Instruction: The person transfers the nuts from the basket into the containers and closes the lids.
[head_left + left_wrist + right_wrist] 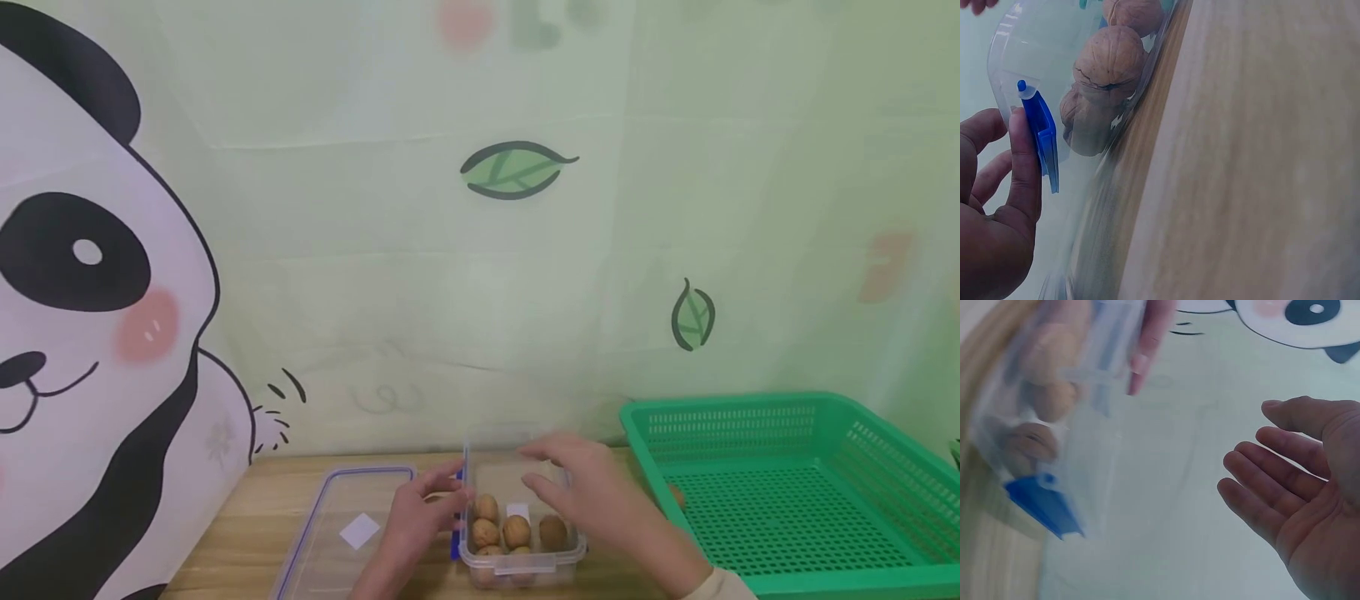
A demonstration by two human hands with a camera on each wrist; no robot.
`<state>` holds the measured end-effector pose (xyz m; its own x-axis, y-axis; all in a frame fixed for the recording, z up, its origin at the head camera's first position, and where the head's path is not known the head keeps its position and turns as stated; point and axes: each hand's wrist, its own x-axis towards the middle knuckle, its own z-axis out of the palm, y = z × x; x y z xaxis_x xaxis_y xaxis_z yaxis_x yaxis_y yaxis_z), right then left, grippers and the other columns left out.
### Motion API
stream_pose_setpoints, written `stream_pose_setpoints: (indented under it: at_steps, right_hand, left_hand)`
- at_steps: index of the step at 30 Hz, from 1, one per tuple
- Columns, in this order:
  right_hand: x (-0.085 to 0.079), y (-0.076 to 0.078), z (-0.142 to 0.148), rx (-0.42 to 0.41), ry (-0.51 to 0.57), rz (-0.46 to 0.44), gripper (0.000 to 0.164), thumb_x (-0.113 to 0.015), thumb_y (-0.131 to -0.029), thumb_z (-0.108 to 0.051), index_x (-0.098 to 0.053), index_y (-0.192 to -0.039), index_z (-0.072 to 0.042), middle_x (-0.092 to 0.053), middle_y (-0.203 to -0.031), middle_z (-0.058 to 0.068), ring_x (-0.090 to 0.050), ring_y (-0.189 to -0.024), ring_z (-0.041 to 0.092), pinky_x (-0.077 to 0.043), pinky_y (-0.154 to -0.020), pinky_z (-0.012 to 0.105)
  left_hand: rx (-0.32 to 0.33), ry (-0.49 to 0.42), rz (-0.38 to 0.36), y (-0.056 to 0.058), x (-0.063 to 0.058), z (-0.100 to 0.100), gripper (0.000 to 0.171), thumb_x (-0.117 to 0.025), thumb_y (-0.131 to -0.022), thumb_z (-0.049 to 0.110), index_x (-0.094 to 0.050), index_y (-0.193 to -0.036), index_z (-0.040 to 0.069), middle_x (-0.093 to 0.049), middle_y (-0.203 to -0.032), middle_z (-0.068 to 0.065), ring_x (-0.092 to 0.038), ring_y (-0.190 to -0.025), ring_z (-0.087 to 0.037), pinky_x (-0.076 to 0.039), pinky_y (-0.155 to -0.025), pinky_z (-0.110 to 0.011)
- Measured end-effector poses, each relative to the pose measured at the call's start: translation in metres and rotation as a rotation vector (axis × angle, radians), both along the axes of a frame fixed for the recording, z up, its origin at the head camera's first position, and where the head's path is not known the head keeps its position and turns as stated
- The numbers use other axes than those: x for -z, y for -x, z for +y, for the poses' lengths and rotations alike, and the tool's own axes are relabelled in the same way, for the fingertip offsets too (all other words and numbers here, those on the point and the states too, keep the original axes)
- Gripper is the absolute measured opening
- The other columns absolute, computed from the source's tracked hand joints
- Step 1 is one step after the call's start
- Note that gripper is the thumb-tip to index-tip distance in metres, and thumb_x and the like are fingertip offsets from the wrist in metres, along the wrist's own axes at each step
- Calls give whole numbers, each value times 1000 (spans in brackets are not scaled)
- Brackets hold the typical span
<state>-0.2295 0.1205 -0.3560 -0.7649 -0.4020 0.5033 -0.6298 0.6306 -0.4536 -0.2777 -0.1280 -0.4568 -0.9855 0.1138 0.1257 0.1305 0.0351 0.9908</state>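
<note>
A clear plastic food box (pixel 525 563) with blue side latches stands on the table, holding several walnuts (pixel 517 532). My left hand (pixel 420 510) grips the box's left edge. In the left wrist view, its fingertips (pixel 1019 125) lie at the rim beside a blue latch (pixel 1044 134). My right hand (pixel 588 492) hovers over the right side of the box with its fingers spread. The right wrist view shows that hand (pixel 1300 481) with nothing in it, apart from the box.
A clear lid (pixel 318 546) with a blue seal and a white label lies left of the box. At the right stands a green plastic basket (pixel 780 575), with a walnut (pixel 677 497) at its left inside wall. A panda-print cloth (pixel 337 250) hangs behind the wooden table (pixel 240 542).
</note>
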Motion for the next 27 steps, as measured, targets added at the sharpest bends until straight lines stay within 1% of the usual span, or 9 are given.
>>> stream_pose_setpoints:
  at_steps: [3, 6, 8, 11, 14, 18, 20, 22, 27]
  right_hand:
    - [-7, -4, 7, 10, 19, 104, 24, -80, -96, -12, -77, -120, -9, -76, -119, 3, -72, -110, 24, -63, -92, 42]
    - [-13, -6, 13, -6, 57, 202, 27, -84, -92, -7, -78, -118, -7, -77, -117, 3, -73, -107, 23, -64, -90, 40]
    - [-17, -7, 17, -12, 86, 232, 30, -85, -89, -4, -78, -118, -7, -77, -117, 3, -74, -105, 22, -65, -89, 39]
    - [-22, -10, 25, -11, 113, 234, 31, -85, -89, -4, -78, -119, -9, -77, -117, 0, -74, -103, 20, -65, -87, 39]
    - [-27, -13, 35, 3, 125, 211, 31, -85, -91, -6, -78, -120, -11, -77, -117, -2, -74, -101, 18, -66, -85, 39]
    - [-36, -18, 52, 5, 142, 93, 28, -81, -97, -15, -77, -124, -17, -75, -121, -6, -73, -105, 15, -65, -89, 37]
    - [-43, -22, 60, 8, 143, 39, 26, -78, -99, -20, -76, -125, -20, -75, -123, -8, -73, -107, 13, -64, -91, 35]
    - [-51, -25, 68, 11, 140, 1, 25, -76, -101, -24, -76, -126, -23, -74, -124, -9, -73, -108, 13, -63, -88, 32]
    - [-72, -27, 85, 15, 94, -53, 22, -73, -104, -28, -75, -126, -28, -74, -123, -13, -72, -110, 12, -62, -87, 31]
  left_hand:
    - [6, -11, 0, 1, 2, 0, 55, -78, -95, 6, -58, -145, -5, -66, -118, -17, -73, -92, -24, -67, -74, -34]
    - [3, -11, 2, 0, 3, 1, 54, -78, -95, 6, -59, -145, -4, -67, -117, -17, -74, -93, -26, -67, -73, -33]
    - [-2, -11, 5, -1, 3, 1, 55, -78, -95, 6, -59, -145, -4, -67, -116, -17, -74, -93, -27, -67, -73, -33]
    - [-6, -8, 5, -2, 2, 0, 55, -78, -95, 6, -60, -145, -4, -67, -116, -17, -74, -93, -27, -67, -73, -33]
    - [-3, -7, 1, -2, 3, 0, 54, -78, -95, 6, -59, -145, -4, -68, -117, -17, -74, -93, -27, -67, -74, -33]
    - [-2, 0, 9, -1, 3, -1, 54, -77, -96, 6, -59, -145, -4, -67, -118, -18, -73, -92, -28, -67, -75, -33]
    - [-6, 0, 13, 0, 3, -2, 54, -77, -96, 6, -59, -145, -4, -67, -118, -18, -73, -92, -28, -67, -74, -33]
    - [-6, 2, 12, 1, 3, -2, 54, -77, -96, 7, -59, -146, -4, -67, -118, -18, -73, -93, -28, -67, -75, -33]
    - [0, 4, 7, 2, 3, -2, 55, -78, -96, 8, -58, -146, -5, -67, -119, -17, -73, -96, -27, -67, -76, -35]
